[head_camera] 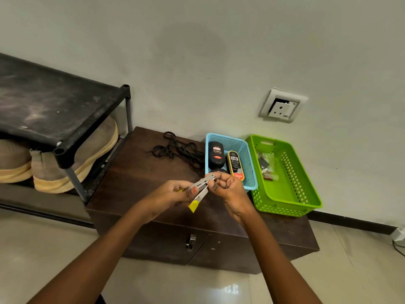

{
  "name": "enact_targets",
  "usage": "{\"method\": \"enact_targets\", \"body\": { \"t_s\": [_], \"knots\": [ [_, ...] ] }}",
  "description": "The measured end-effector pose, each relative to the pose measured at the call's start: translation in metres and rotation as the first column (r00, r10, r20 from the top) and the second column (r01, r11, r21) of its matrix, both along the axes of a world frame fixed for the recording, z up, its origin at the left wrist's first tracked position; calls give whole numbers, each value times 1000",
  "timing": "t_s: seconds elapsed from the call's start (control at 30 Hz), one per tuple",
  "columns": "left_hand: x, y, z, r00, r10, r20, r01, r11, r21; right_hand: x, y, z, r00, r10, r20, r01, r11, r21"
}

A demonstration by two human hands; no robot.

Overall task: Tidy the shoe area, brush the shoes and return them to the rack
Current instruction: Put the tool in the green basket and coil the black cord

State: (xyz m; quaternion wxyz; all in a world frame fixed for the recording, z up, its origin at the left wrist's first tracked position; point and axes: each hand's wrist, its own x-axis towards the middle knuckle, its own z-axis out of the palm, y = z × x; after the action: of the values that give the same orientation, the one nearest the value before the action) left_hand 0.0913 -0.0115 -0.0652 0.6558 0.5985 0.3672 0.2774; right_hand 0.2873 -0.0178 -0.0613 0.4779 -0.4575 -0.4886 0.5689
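While two tan shoes (72,170) sit side by side on the lower shelf of the black rack (43,95) at the left, both hands work over the dark wooden cabinet (135,172) just beside it. The left hand (173,194) grips a folding metal tool (201,187) with yellow ends, fingers curled round its handle. The right hand (230,187) pinches its other end with bent fingers. Black laces (179,150) lie tangled on the cabinet top near the wall. Beside them a blue basket (247,159) holds a black polish bottle (216,154) and a yellow-edged one (235,164). A green basket (306,183) touching it holds a small clear bag (266,165).
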Motion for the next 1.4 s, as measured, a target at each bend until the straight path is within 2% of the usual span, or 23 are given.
{"method": "enact_targets", "body": {
  "t_s": [0.07, 0.17, 0.43, 0.6, 0.8, 0.87, 0.9, 0.97, 1.0, 1.1, 1.2, 1.3, 1.4],
  "knots": [
    [-1, 0, -3, 992, -6, -123, 24, 989, 145, -1, 2, -1, 1000, -29, -8, 29, 1000, 4],
    [-1, -1, -2, 969, 74, -237, -15, 970, 241, -5, 3, -6, 999, -52, 4, 52, 998, 20],
    [-2, -1, 2, 963, 163, -214, -102, 957, 271, -12, 6, -10, 997, -53, 55, 49, 997, 58],
    [0, 0, 2, 955, 201, -218, -117, 930, 348, -13, 7, -6, 996, -65, 61, 61, 995, 79],
    [-4, 1, -1, 937, 306, -169, -205, 873, 442, 0, 2, 9, 961, 28, 277, -48, 997, 65],
    [-3, 1, -1, 935, 322, -149, -223, 860, 459, 5, 1, 15, 888, 51, 457, -92, 993, 68],
    [-1, 1, -1, 936, 325, -131, -234, 858, 456, 6, 1, 19, 820, 27, 572, -96, 991, 91],
    [4, 0, 0, 938, 331, -99, -256, 859, 443, 7, 1, 26, 654, -93, 751, -112, 970, 217],
    [7, 0, 1, 935, 344, -89, -274, 857, 436, 9, 2, 29, 593, -168, 787, -120, 949, 292],
    [12, 3, 1, 891, 441, -109, -354, 824, 443, 26, 7, 36, 482, -431, 763, -20, 865, 501],
    [16, 4, 0, 808, 567, -162, -456, 775, 437, 60, 15, 42, 391, -699, 599, 298, 712, 636],
    [21, 4, -4, 768, 597, -231, -476, 774, 418, 102, 28, 43, 298, -820, 489, 628, 554, 547],
    [22, 7, -13, 766, 585, -268, -442, 781, 441, 143, 46, 32, 206, -768, 607, 752, 521, 403]
  ]
}}
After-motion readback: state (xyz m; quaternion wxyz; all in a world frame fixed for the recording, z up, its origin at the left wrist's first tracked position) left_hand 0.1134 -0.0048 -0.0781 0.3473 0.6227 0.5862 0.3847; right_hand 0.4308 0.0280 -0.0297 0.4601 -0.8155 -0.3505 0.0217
